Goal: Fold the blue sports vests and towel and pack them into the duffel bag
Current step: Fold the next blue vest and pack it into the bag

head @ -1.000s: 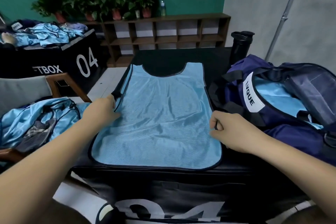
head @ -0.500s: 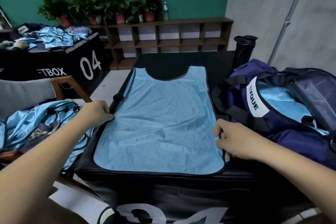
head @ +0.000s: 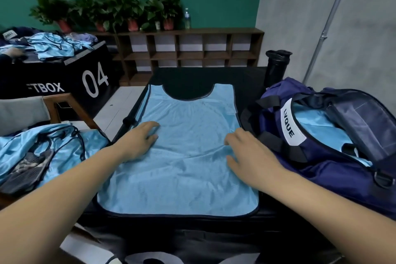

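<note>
While vest [head: 182, 156] lies flat, duffel bag [head: 321, 176] sits right, spare vests [head: 23, 150] left.

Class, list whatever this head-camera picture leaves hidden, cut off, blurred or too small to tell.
Head view: the duffel bag shows blue cloth inside, but its flap hides how much; the right edge cuts its end off.
The vest pile at left is tangled and cut by the edge; no count possible.
The bottle on the shelf is too small to read.
No towel can be told apart.
</note>
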{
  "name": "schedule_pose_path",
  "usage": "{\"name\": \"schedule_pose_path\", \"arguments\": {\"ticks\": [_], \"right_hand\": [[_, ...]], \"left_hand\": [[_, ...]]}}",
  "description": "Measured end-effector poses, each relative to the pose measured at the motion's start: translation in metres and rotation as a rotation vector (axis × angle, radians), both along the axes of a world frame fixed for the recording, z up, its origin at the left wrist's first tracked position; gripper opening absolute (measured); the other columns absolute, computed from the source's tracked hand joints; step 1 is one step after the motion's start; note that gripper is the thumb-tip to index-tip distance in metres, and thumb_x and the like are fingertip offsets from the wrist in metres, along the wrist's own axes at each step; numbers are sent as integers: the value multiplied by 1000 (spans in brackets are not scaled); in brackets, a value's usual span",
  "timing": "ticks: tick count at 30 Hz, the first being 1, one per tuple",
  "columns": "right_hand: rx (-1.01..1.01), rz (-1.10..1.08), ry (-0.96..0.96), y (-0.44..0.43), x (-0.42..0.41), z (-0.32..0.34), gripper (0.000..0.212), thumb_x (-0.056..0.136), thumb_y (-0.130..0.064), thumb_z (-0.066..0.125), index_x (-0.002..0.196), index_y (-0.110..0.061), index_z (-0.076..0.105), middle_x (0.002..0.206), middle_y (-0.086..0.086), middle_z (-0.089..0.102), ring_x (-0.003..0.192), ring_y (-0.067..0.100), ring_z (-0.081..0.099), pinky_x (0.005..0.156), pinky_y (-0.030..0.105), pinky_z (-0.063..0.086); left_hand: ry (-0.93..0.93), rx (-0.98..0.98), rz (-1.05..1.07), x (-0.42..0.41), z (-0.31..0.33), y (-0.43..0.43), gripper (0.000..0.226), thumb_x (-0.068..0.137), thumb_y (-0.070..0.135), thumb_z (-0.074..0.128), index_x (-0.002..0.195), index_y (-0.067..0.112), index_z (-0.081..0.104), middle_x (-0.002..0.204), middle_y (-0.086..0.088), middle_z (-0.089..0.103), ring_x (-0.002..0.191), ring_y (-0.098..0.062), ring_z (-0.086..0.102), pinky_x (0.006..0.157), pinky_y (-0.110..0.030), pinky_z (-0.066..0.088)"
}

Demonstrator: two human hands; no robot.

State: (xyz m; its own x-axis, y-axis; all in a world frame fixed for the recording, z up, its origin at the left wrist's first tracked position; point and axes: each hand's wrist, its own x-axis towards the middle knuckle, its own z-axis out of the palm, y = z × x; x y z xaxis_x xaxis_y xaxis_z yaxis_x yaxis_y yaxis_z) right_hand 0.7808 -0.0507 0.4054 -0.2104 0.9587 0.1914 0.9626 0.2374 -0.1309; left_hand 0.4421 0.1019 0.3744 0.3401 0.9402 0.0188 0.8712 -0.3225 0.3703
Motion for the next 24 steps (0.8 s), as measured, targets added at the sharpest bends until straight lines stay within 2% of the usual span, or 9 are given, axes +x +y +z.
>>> {"name": "schedule_pose_path", "arguments": {"ticks": [2, 4, 7, 10, 12, 14, 17, 21, 24], "right_hand": [[-74, 61, 26, 10, -5, -13, 46, 106, -32, 54, 149, -20, 46, 152, 1, 40, 139, 23, 42, 114, 35, 38], [-178, 55, 10, 19, -8, -25, 60, 110, -41, 46, 165, -23, 28, 172, 2, 20, 158, 23, 21, 128, 38, 22], [-343, -21, 40, 28, -5, -29, 75, 109, -56, 39, 171, -26, 7, 178, 1, 3, 164, 22, 2, 133, 41, 11], [-410, -68, 48, 35, -4, -18, 92, 103, -68, 45, 171, -25, 0, 178, -1, -2, 164, 19, -2, 132, 40, 13], [-431, -77, 12, 41, -8, -10, 99, 98, -71, 50, 171, -25, 0, 178, -3, 1, 164, 19, 3, 129, 42, 23], [-408, -67, 1, 49, -13, -2, 101, 95, -69, 57, 170, -26, 5, 176, -5, 10, 160, 20, 16, 124, 42, 32], [-322, -33, 26, 68, -24, 10, 90, 98, -64, 56, 169, -25, 16, 173, -4, 20, 157, 21, 23, 124, 40, 32], [-352, -15, 29, 110, -38, 3, 82, 105, -64, 47, 170, -25, 16, 178, 1, 10, 164, 22, 7, 131, 42, 16], [-474, -28, -49, 134, -40, -7, 89, 101, -76, 39, 171, -31, 8, 179, 1, -3, 165, 25, -5, 132, 49, 9]], "left_hand": [[-15, -61, 77, -9, 1, 9, 62, 105, 54, 57, 161, 34, 37, 169, 2, 37, 145, -24, 48, 116, -36, 36], [-30, -126, 131, -18, 4, 13, 79, 97, 68, 61, 164, 37, 32, 170, 2, 34, 147, -26, 47, 118, -41, 37], [-20, -196, 169, -28, 10, 16, 95, 85, 79, 65, 164, 37, 32, 169, 2, 37, 145, -26, 49, 117, -41, 41], [1, -228, 176, -32, 15, 22, 100, 79, 80, 72, 162, 37, 35, 164, 0, 42, 143, -27, 50, 115, -41, 43], [-4, -148, 186, -33, 15, 29, 94, 79, 78, 75, 156, 32, 45, 156, -2, 50, 136, -26, 55, 107, -40, 48], [-47, 18, 228, -29, 12, 39, 71, 90, 66, 73, 144, 23, 58, 143, -4, 62, 123, -25, 62, 97, -37, 51], [37, 185, 177, -17, 11, 53, 41, 105, 46, 61, 134, 19, 65, 138, -5, 63, 117, -26, 63, 94, -37, 50], [198, 120, 23, -1, 9, 69, 44, 111, 38, 49, 153, 25, 50, 163, 2, 46, 142, -25, 52, 112, -38, 44], [243, -11, 56, -9, 8, 86, 59, 112, 53, 39, 166, 29, 31, 174, 4, 28, 152, -26, 42, 120, -39, 36]]}}
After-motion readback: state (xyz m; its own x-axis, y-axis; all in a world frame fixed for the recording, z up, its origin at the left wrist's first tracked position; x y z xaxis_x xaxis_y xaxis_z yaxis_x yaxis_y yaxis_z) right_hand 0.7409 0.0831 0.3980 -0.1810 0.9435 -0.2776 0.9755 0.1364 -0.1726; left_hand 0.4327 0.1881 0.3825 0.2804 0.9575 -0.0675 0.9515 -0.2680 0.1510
